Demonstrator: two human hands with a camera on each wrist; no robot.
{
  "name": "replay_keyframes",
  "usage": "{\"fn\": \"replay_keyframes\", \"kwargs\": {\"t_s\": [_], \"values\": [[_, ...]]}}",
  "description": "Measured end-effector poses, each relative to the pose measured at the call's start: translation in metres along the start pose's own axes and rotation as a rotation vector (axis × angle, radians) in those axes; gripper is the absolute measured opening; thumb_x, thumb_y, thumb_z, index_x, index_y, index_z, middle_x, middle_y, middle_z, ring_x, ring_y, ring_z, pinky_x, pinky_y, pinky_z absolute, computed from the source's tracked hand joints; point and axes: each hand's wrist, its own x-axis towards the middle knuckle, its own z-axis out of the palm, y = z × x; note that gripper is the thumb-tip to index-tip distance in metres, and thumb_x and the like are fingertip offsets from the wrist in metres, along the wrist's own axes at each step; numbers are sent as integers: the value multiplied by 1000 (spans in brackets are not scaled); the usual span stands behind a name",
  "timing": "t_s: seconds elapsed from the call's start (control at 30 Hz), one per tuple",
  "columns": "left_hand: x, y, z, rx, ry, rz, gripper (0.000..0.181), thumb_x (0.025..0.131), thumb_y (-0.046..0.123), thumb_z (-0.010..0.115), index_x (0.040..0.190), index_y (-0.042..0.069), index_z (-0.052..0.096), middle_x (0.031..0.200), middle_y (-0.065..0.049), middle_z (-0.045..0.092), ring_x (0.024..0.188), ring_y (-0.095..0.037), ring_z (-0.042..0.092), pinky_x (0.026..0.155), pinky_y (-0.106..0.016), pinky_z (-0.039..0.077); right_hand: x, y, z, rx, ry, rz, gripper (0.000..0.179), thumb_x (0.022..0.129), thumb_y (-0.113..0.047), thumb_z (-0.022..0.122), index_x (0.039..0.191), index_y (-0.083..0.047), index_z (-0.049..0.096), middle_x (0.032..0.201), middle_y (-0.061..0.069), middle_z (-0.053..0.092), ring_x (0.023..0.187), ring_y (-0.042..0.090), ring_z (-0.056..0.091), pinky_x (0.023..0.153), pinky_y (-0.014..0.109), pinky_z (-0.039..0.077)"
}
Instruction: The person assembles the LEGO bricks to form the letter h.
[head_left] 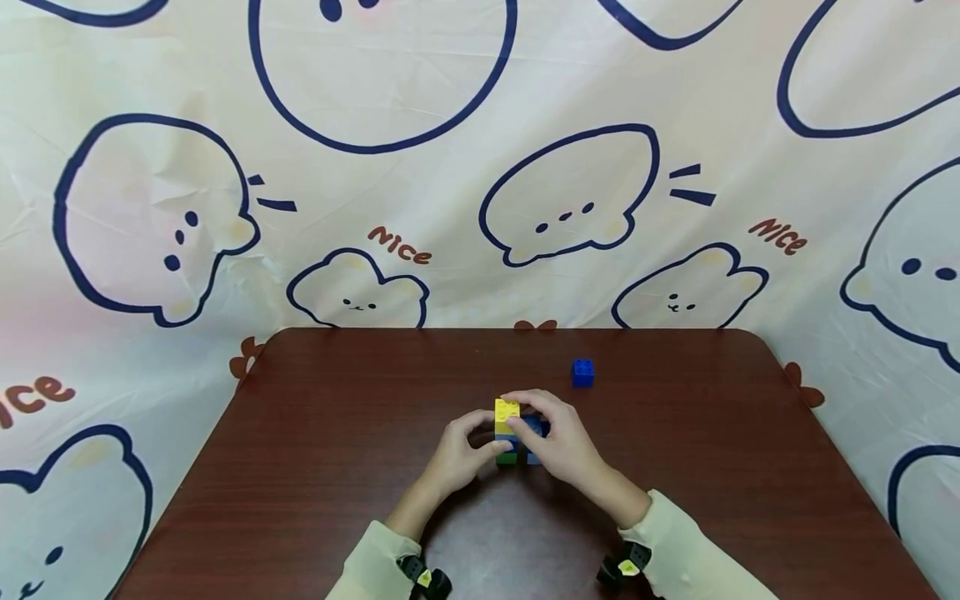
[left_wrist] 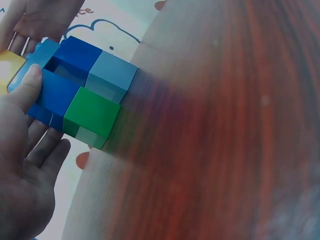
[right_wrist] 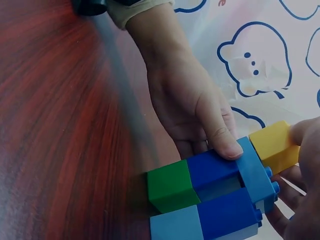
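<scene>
A small tower of toy building bricks stands on the table between both hands. One column has a green brick [right_wrist: 172, 186] at the bottom and a dark blue brick [right_wrist: 212, 167] above; beside it, a dark blue brick [right_wrist: 227, 212] sits on a light blue brick [right_wrist: 176, 223]. A medium blue brick [right_wrist: 256, 170] spans the tops, with a yellow brick [head_left: 507, 410] above the green side. My left hand [head_left: 459, 457] grips the tower's left side, thumb near the upper blue bricks. My right hand [head_left: 564, 440] pinches the yellow brick between thumb and fingers.
A separate dark blue brick [head_left: 582, 373] lies toward the back of the brown table [head_left: 337, 500], right of the tower. Behind the table hangs a pale cloth [head_left: 450, 192] with cartoon outlines. Each wrist wears a black camera.
</scene>
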Motion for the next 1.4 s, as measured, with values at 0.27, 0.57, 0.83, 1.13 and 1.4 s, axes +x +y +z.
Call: {"fn": "replay_keyframes", "kwargs": {"t_s": [0.27, 0.57, 0.83, 1.13, 1.4], "values": [[0, 0, 0, 19, 0, 29, 33, 92, 21, 78, 121, 8, 70, 116, -5, 71, 109, -22, 66, 96, -43, 53, 4, 0, 0, -25, 2, 21, 26, 98, -17, 71, 124, -15, 70, 114, -1, 69, 95, 13, 64, 80, 30, 57], [0, 1, 0, 8, -1, -8, 34, 90, 19, 80, 122, 9, 70, 117, -3, 71, 111, -20, 65, 99, -42, 51, 1, 0, -4, -71, -32, 13, 35, 100, -24, 67, 134, -14, 67, 125, 3, 69, 106, 19, 65, 85, 37, 57], [0, 0, 0, -1, -12, -15, 36, 91, 20, 79, 124, 9, 69, 118, -3, 71, 112, -19, 65, 99, -42, 51, -6, 5, -13, -140, -106, -32, 51, 100, -25, 67, 150, -24, 53, 142, 2, 60, 125, 22, 59, 98, 43, 53], [0, 0, 1, -7, -2, -31, 35, 91, 20, 79, 123, 8, 69, 115, -4, 71, 106, -19, 67, 94, -38, 54, -11, 12, -33, -252, -103, -47, 50, 102, -27, 66, 149, -21, 53, 147, 2, 56, 133, 24, 53, 102, 52, 49], [-1, -1, 1, -22, -2, -51, 35, 90, 19, 80, 122, 8, 69, 112, -5, 71, 101, -17, 68, 87, -29, 56, -15, 35, -57, -304, -16, -12, 51, 100, -24, 67, 149, -17, 54, 149, 6, 55, 137, 29, 49, 106, 55, 45]]}}
